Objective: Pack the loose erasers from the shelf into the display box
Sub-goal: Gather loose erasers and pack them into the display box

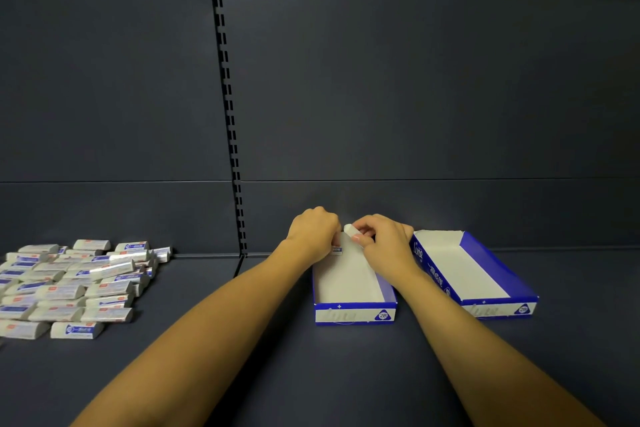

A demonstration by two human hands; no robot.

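A blue and white display box (355, 314) stands on the dark shelf in the middle, its white inside mostly bare. Both hands are at its far end. My right hand (384, 239) pinches a white eraser (350, 229) above the back wall of the box. My left hand (313, 232) has curled fingers on another eraser (336, 249), of which only a bit of blue label shows. A heap of several wrapped loose erasers (76, 284) lies at the left of the shelf.
A second blue and white box (498, 303) lies to the right of the first, close to my right forearm. The dark shelf back panel (415, 97) rises right behind the boxes, with a slotted upright (232, 135) left of centre.
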